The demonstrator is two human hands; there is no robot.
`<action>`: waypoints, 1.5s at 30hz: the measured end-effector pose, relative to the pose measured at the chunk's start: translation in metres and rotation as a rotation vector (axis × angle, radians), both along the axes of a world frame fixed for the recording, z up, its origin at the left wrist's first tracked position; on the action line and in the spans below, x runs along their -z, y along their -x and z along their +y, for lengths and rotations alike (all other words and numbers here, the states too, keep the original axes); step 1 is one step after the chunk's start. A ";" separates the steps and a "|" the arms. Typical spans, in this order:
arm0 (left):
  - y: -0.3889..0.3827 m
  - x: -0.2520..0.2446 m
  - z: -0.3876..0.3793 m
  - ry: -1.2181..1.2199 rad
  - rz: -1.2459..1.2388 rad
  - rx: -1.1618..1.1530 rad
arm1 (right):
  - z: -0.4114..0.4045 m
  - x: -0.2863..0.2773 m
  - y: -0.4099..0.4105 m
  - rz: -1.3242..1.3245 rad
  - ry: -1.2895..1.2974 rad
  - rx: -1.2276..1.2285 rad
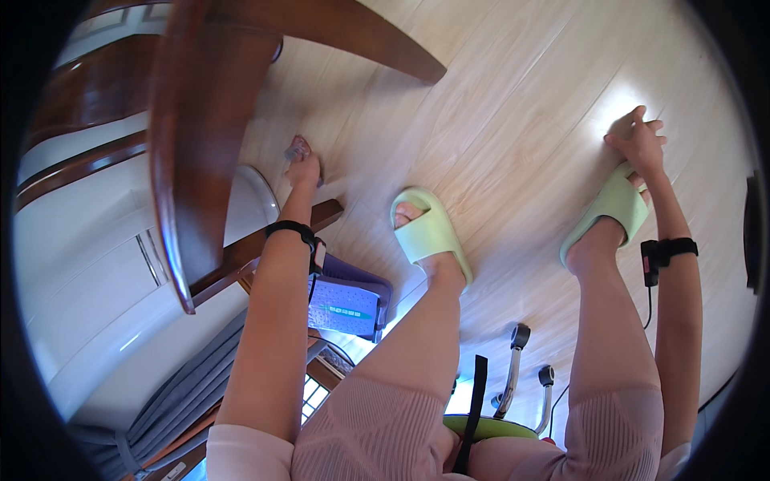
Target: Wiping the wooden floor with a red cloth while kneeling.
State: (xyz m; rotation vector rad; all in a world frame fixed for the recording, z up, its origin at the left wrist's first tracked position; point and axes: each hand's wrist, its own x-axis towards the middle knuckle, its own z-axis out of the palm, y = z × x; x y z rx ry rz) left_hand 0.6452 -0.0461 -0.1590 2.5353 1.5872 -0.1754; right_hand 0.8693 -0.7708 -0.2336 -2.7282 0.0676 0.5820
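My left hand reaches down at the left with its fingers around a small, crumpled, see-through reddish plastic piece. That piece is low over the floor, and its exact kind is too small to tell. At the upper right, my right hand is spread with nothing in it, just beyond the toe of a pale green slipper. Whether its fingertips touch the light wood-grain floor cannot be told. A second green slipper is on my other foot, between the hands.
A dark wooden furniture leg juts across the upper left. Beside my left forearm are a wooden crossbar and a blue-purple plastic case. Chair casters stand behind my feet. A grey curtain hangs lower left.
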 end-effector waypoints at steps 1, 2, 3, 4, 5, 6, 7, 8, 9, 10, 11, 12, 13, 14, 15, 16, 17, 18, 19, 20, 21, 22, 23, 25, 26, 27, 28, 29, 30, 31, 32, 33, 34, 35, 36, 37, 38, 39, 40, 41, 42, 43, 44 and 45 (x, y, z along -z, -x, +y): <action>-0.003 0.034 -0.029 0.056 0.029 -0.005 | -0.016 0.004 0.003 -0.020 0.040 0.006; -0.018 0.083 -0.102 0.043 0.086 -0.056 | -0.048 0.001 0.010 -0.031 0.134 0.014; -0.028 0.097 -0.153 -0.033 0.145 -0.102 | -0.062 -0.002 0.019 0.007 0.185 0.012; -0.031 0.093 -0.164 0.006 0.115 -0.160 | -0.060 -0.012 0.022 -0.001 0.167 0.022; -0.027 0.082 -0.147 -0.036 0.130 -0.168 | -0.041 -0.010 0.023 -0.010 0.105 0.030; -0.026 0.083 -0.140 -0.116 0.148 -0.221 | -0.032 -0.018 0.022 -0.015 0.161 0.032; -0.025 0.086 -0.133 -0.192 0.167 -0.272 | -0.029 -0.018 0.019 -0.013 0.163 0.029; -0.023 0.088 -0.125 -0.185 0.171 -0.274 | -0.030 -0.018 0.015 -0.014 0.181 0.034; -0.019 0.090 -0.120 -0.189 0.129 -0.321 | -0.036 -0.021 0.013 -0.014 0.212 0.043; -0.014 0.088 -0.103 -0.216 0.088 -0.372 | -0.029 -0.022 0.012 -0.006 0.210 0.041; -0.009 0.088 -0.089 -0.217 0.096 -0.371 | -0.024 -0.024 0.012 -0.016 0.239 0.037; 0.003 0.087 -0.064 -0.190 -0.126 -0.558 | -0.015 -0.026 0.011 -0.030 0.251 0.033; 0.013 0.085 -0.042 -0.155 -0.347 -0.735 | -0.011 -0.026 0.011 -0.019 0.241 0.034; 0.021 0.085 -0.027 -0.152 -0.340 -0.731 | -0.011 -0.027 0.011 -0.028 0.231 0.030; 0.032 0.083 -0.015 -0.119 -0.111 -0.497 | -0.013 -0.030 0.009 -0.040 0.227 0.027; 0.051 0.071 0.000 -0.111 0.129 -0.258 | -0.010 -0.018 0.014 -0.017 0.215 0.030; 0.064 0.075 0.003 -0.047 0.340 -0.016 | -0.018 -0.029 0.011 -0.039 0.245 0.024; 0.076 0.075 0.007 -0.003 0.551 0.234 | -0.023 -0.031 0.010 -0.049 0.256 0.019; 0.081 0.072 0.013 0.029 0.758 0.489 | -0.028 -0.028 0.009 -0.045 0.262 0.025; 0.084 0.073 0.018 0.033 0.760 0.499 | -0.034 -0.025 0.010 -0.083 0.263 0.018; 0.087 0.068 0.023 0.073 0.750 0.481 | -0.028 -0.022 0.012 -0.114 0.249 0.011; 0.086 0.065 0.030 0.113 0.740 0.464 | -0.023 -0.019 0.013 -0.104 0.242 0.018; 0.080 0.061 0.041 0.106 0.751 0.469 | -0.019 -0.017 0.014 -0.078 0.224 0.023; 0.056 0.067 0.052 -0.036 0.843 0.474 | -0.018 -0.029 0.008 -0.065 0.236 0.032; 0.042 0.070 0.052 -0.083 0.844 0.472 | -0.021 -0.031 0.001 -0.030 0.218 0.034; 0.021 0.075 0.054 -0.115 0.791 0.469 | -0.023 -0.034 -0.005 0.004 0.199 0.037; 0.004 0.078 0.058 -0.150 0.748 0.459 | -0.022 -0.032 -0.006 0.009 0.199 0.039; -0.018 0.083 0.051 -0.163 0.690 0.463 | -0.019 -0.033 -0.010 0.036 0.207 0.059; -0.039 0.083 0.043 -0.165 0.595 0.465 | -0.014 -0.036 -0.012 0.059 0.208 0.077; -0.061 0.086 0.032 -0.153 0.470 0.475 | -0.011 -0.038 -0.011 0.059 0.207 0.080; -0.084 0.091 0.014 -0.126 0.352 0.498 | -0.009 -0.039 -0.011 0.062 0.224 0.095; -0.108 0.096 -0.004 -0.086 0.233 0.522 | -0.008 -0.043 -0.011 0.061 0.242 0.111; -0.129 0.098 -0.020 -0.049 0.128 0.544 | -0.011 -0.041 -0.010 0.060 0.241 0.117; -0.148 0.102 -0.038 0.005 0.046 0.558 | -0.016 -0.042 -0.010 0.020 0.231 0.111; -0.168 0.094 -0.045 0.021 -0.026 0.561 | -0.012 -0.027 -0.007 -0.012 0.177 0.106; -0.185 0.096 -0.052 0.052 -0.106 0.560 | -0.014 -0.031 -0.009 -0.022 0.177 0.109; -0.203 0.095 -0.057 0.081 -0.160 0.546 | -0.017 -0.036 -0.008 -0.026 0.159 0.112; -0.217 0.098 -0.056 0.094 -0.193 0.528 | -0.017 -0.035 -0.007 -0.025 0.133 0.118; -0.228 0.099 -0.053 0.095 -0.214 0.501 | -0.016 -0.034 -0.006 -0.028 0.129 0.126; -0.231 0.099 -0.051 0.093 -0.226 0.471 | -0.016 -0.032 -0.005 -0.029 0.144 0.113; -0.233 0.108 -0.050 0.099 -0.234 0.433 | -0.019 -0.035 -0.005 -0.034 0.179 0.103; -0.235 0.113 -0.044 0.093 -0.244 0.407 | -0.018 -0.033 -0.004 -0.038 0.178 0.115; -0.231 0.115 -0.036 0.075 -0.247 0.371 | -0.017 -0.032 -0.003 -0.053 0.212 0.095; -0.224 0.122 -0.029 0.065 -0.251 0.322 | -0.018 -0.034 -0.002 -0.067 0.258 0.072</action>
